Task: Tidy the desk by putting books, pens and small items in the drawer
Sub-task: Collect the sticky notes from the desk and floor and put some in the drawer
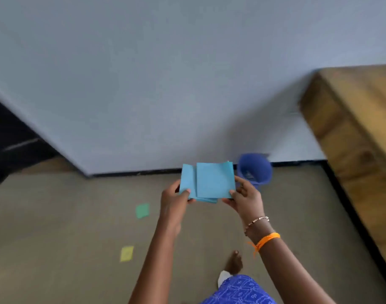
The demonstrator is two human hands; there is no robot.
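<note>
Both hands, left hand and right hand, pinch opposite edges of a fanned blue paper stack, seemingly squaring it; green note on floor below-left.

A small stack of light blue paper squares is held flat above the floor, its sheets fanned slightly out of line so that one sheet juts to the left. The left hand pinches the stack's lower left corner and the right hand its lower right corner, thumbs on top.
</note>
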